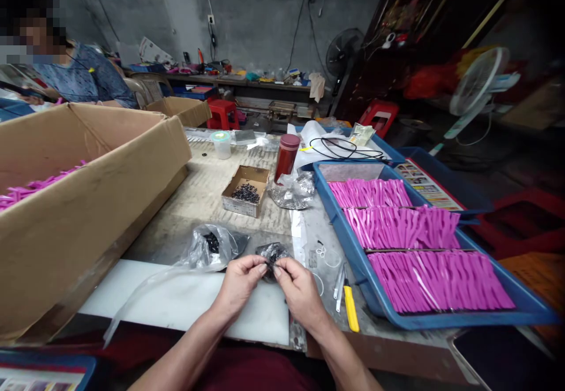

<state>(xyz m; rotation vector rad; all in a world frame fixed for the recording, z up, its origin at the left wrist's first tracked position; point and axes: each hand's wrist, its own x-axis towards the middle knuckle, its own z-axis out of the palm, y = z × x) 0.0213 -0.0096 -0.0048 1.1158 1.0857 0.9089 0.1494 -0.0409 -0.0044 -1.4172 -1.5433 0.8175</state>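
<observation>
Plastic, thin and see-through: one small bag [279, 251], dark contents showing, at the near middle of the worktable [203, 194], partly over the edge of a white sheet [176, 300]. Left hand [238, 290]: thumb and forefinger pinched narrow on the near side of the small bag. Right hand [302, 290]: likewise pinched, just beside the left fingertips; whether either also grips a loose piece cannot be told. Position: the small bag lies between the two hands and slightly beyond them, touching both sets of fingertips, neither hand clearly nearer. Form: rounded, crumpled, without a marked long axis — its gathered part appears to point back toward the wearer, though the fingers hide its end. To the left, a larger bag [194, 255] with black pieces, its long plastic tail trailing leftward and nearer. Beyond, one open carton [241, 205] of small dark parts. To the right, one yellow-handled screwdriver [351, 308], shaft pointing away; farther right, one blue crate [348, 244] — pink strips [436, 282] in three rows.
</observation>
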